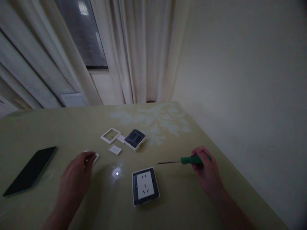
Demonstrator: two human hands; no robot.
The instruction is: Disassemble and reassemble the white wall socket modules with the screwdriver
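Observation:
My right hand (205,167) is closed around the green handle of a screwdriver (188,160), its thin metal shaft pointing left above the table. Below the tip and to its left lies a wall socket (145,185), a white slotted panel set in a dark square body with a pale rim. My left hand (78,171) has thumb and fingers pinched on a white plastic piece (96,157), mostly hidden behind the fingers. Farther back are a white square frame (105,138), a small white slotted insert (115,149) and a dark-faced socket body (135,138) with white sides.
Another white insert (121,138) lies between the frame and the dark-faced body. A dark flat tablet-like slab (31,171) rests at the left. The table (182,204) has a shiny greenish cover with a leaf pattern. A wall (244,80) borders its right edge; curtains (148,48) hang behind.

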